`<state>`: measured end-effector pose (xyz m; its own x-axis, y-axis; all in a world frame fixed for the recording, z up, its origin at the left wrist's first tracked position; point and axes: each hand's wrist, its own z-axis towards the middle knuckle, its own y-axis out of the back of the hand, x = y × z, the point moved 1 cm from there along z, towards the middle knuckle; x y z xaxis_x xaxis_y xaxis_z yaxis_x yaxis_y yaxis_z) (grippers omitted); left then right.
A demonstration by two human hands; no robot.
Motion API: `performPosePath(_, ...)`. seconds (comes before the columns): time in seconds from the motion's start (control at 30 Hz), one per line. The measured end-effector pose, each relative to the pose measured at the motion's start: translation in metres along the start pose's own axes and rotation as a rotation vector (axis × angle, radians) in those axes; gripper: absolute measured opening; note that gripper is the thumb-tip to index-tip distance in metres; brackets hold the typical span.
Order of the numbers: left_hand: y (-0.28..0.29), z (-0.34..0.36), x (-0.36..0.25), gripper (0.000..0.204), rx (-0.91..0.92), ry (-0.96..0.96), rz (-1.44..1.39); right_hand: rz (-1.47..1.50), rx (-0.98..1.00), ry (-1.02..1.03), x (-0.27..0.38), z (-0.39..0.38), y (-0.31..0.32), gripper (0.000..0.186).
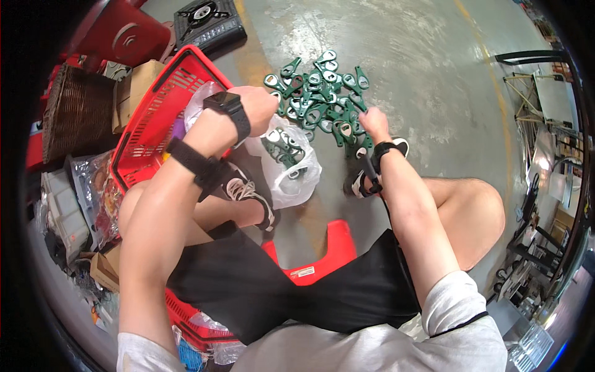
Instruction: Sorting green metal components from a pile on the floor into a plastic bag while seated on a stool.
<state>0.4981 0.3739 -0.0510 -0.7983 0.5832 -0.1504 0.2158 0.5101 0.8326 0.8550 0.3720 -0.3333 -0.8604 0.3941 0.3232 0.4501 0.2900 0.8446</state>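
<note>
A heap of green bottle openers (316, 93) with silvery metal heads lies on the floor ahead of me. Between my feet sits a translucent white plastic bag (297, 186) with several more openers visible inside. My left hand (254, 106) is closed above the bag's rim, beside the heap's left edge. Its fingertips face away, so what they hold is hidden. At the right edge of the heap, my right hand (375, 125) is closed, its fingertips pinching the end of a green bottle opener.
A red plastic basket (139, 133) stands at my left, next to a brown wicker basket (71, 115). Farther back is a black portable gas stove (207, 25). A red plastic piece (339, 242) lies between my legs. Shelving and metal racks (548, 99) line the right side.
</note>
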Motion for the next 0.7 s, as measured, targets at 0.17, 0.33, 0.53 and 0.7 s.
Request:
performPosePath(0.17, 0.009, 0.016, -0.008, 0.014, 0.001, -0.017, 0.034, -0.139, 0.16, -0.157, -0.038, -0.053, -0.033, 0.044)
performPosePath(0.33, 0.011, 0.017, -0.006, 0.015, -0.023, -0.035, 0.055, -0.128, 0.213, -0.115, 0.013, -0.081, -0.026, 0.051)
performPosePath(0.53, 0.015, 0.022, -0.009, 0.014, -0.009, -0.03, 0.036, -0.123, 0.138, -0.162, -0.024, -0.048, -0.038, 0.044)
performPosePath(0.7, 0.011, 0.012, -0.006, 0.014, -0.012, -0.055, 0.021, -0.086, 0.198, -0.113, -0.007, -0.051, -0.054, 0.041)
